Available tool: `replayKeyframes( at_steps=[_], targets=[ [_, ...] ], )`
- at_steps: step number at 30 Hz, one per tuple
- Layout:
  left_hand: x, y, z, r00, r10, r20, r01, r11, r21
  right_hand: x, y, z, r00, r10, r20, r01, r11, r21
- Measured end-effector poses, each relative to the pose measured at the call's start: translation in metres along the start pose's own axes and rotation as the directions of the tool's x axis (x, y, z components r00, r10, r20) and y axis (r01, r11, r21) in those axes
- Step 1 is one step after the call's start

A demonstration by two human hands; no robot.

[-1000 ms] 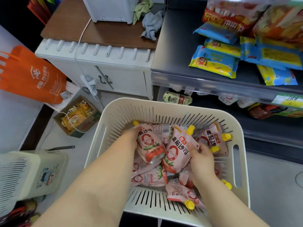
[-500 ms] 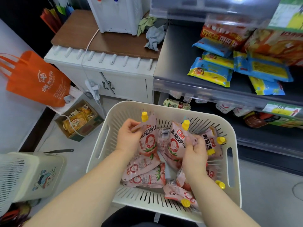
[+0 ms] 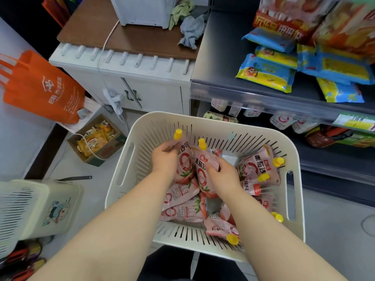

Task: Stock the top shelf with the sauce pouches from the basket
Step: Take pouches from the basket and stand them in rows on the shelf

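Observation:
A cream slotted basket [image 3: 223, 126] sits below me with several pink sauce pouches with yellow caps inside. My left hand [image 3: 165, 159] grips one upright pouch [image 3: 185, 165] near its top. Right beside it, my right hand [image 3: 222, 174] grips a second upright pouch [image 3: 203, 175]. The two held pouches touch each other above the pile. More pouches [image 3: 257, 165] lie along the basket's right side and bottom. A dark shelf [image 3: 219, 57] stands behind the basket at upper right, its left part bare.
Blue and yellow snack packs [image 3: 265, 72] lie on the shelf's right part. A white cabinet [image 3: 146, 86] with a brown top stands at the back left. An orange bag [image 3: 40, 88], a cardboard box [image 3: 97, 140] and a second cream basket [image 3: 36, 209] stand at the left.
Both hands have lifted their pouches out of the pile and brought them together near the basket's middle. The view has dropped slightly.

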State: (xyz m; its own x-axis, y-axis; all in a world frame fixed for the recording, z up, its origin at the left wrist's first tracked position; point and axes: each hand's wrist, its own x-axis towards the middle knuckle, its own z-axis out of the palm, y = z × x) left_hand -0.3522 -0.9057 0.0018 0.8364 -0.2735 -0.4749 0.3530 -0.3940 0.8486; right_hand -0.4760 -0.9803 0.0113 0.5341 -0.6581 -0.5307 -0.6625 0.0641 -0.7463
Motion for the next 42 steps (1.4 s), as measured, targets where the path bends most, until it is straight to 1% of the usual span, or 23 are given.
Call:
replayKeyframes(
  at_steps=[3, 6, 8, 10, 12, 14, 16, 19, 23, 26, 30, 32, 35, 38, 39, 42],
  targets=[
    [0.003, 0.004, -0.001, 1.0, -0.013, -0.005, 0.014, 1.0, 0.022, 0.008, -0.001, 0.003, 1.0, 0.004, -0.013, -0.005, 1.0, -0.017],
    [0.002, 0.002, -0.004, 1.0, -0.01, 0.021, 0.009, 0.999, 0.036, 0.012, 0.004, 0.003, 0.994, 0.053, -0.092, -0.046, 0.996, 0.075],
    [-0.001, -0.002, -0.009, 0.997, 0.011, 0.076, -0.014, 0.999, 0.036, 0.012, 0.011, 0.002, 0.986, 0.086, -0.141, -0.066, 0.988, 0.142],
    [-0.002, -0.004, -0.013, 0.99, 0.033, 0.139, -0.039, 0.999, 0.034, 0.015, 0.018, 0.002, 0.979, 0.119, -0.165, -0.091, 0.981, 0.171],
    [-0.002, -0.001, -0.013, 0.993, 0.02, 0.115, -0.026, 0.998, 0.05, 0.019, 0.02, 0.001, 0.977, 0.143, -0.16, -0.113, 0.977, 0.18],
    [0.0, 0.003, -0.012, 0.998, -0.034, 0.055, 0.033, 0.999, 0.019, 0.022, 0.019, -0.001, 0.979, 0.157, -0.132, -0.136, 0.979, 0.154],
    [0.0, 0.004, -0.012, 0.998, -0.058, 0.03, 0.058, 0.998, -0.013, 0.024, 0.02, -0.003, 0.976, 0.155, -0.152, -0.135, 0.982, 0.133],
    [0.001, 0.002, -0.015, 0.999, -0.022, 0.041, 0.021, 0.999, 0.031, 0.022, 0.025, -0.002, 0.974, 0.137, -0.182, -0.104, 0.979, 0.176],
    [0.004, -0.002, -0.021, 0.999, 0.031, -0.012, -0.03, 0.995, 0.095, 0.017, 0.027, 0.0, 0.973, 0.101, -0.208, -0.055, 0.975, 0.213],
    [-0.002, 0.001, -0.023, 0.996, 0.089, -0.017, -0.085, 0.984, 0.157, 0.008, 0.022, -0.004, 0.969, 0.056, -0.241, 0.01, 0.964, 0.264],
    [-0.021, 0.018, -0.034, 0.987, 0.162, 0.026, -0.164, 0.977, 0.136, -0.012, 0.002, -0.027, 0.949, -0.035, -0.314, 0.131, 0.949, 0.288],
    [-0.031, 0.034, -0.039, 0.972, 0.225, 0.065, -0.232, 0.966, 0.118, -0.025, -0.014, -0.048, 0.932, -0.095, -0.35, 0.204, 0.935, 0.289],
    [-0.055, 0.071, -0.036, 0.926, 0.35, 0.144, -0.36, 0.932, 0.047, -0.047, -0.043, -0.084, 0.915, -0.187, -0.357, 0.298, 0.91, 0.288],
    [-0.089, 0.114, -0.023, 0.887, 0.419, 0.196, -0.416, 0.907, -0.059, -0.072, -0.067, -0.126, 0.887, -0.266, -0.377, 0.381, 0.883, 0.274],
    [-0.102, 0.129, -0.017, 0.862, 0.452, 0.231, -0.441, 0.892, -0.099, -0.082, -0.073, -0.142, 0.877, -0.272, -0.397, 0.399, 0.871, 0.285],
    [-0.147, 0.167, 0.002, 0.751, 0.558, 0.353, -0.527, 0.829, -0.189, -0.115, -0.085, -0.195, 0.828, -0.337, -0.449, 0.497, 0.812, 0.306]
  ],
)
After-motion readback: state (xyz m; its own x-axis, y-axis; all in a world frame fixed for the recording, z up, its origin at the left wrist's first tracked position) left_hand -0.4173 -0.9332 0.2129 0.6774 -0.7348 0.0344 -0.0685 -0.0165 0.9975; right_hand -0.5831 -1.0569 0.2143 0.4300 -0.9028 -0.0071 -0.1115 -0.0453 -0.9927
